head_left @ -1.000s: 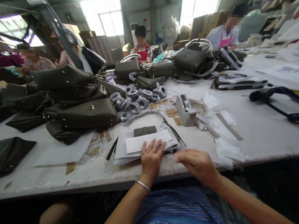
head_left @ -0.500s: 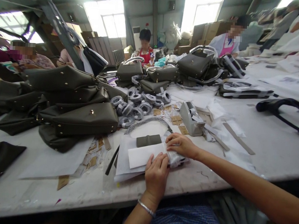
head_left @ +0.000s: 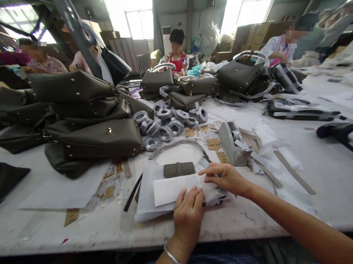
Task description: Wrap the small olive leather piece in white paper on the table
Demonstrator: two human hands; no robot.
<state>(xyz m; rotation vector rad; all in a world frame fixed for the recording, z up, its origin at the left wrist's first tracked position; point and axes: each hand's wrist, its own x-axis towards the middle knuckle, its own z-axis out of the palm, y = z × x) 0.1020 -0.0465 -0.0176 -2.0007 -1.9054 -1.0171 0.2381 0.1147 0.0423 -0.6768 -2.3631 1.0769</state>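
My left hand (head_left: 188, 215) presses flat on the near edge of a folded white paper packet (head_left: 173, 189) that lies on a stack of white sheets (head_left: 148, 194) at the table's front edge. My right hand (head_left: 226, 177) rests on the packet's right end, fingers curled over crinkled white wrapping there; whether it grips the wrapping is unclear. Just beyond the packet sits a small grey-green leather piece (head_left: 179, 169).
A pile of grey-green handbags (head_left: 90, 118) fills the left of the white table (head_left: 311, 172). Wrapped strap coils (head_left: 168, 123), brown tags (head_left: 213, 142) and a grey tape dispenser (head_left: 232, 143) lie behind the papers. More bags and three seated people are at the far side.
My right hand has moved from the table's front edge forward onto the packet's right end. My left hand has slid slightly toward the packet's near edge. The view has shifted a little.
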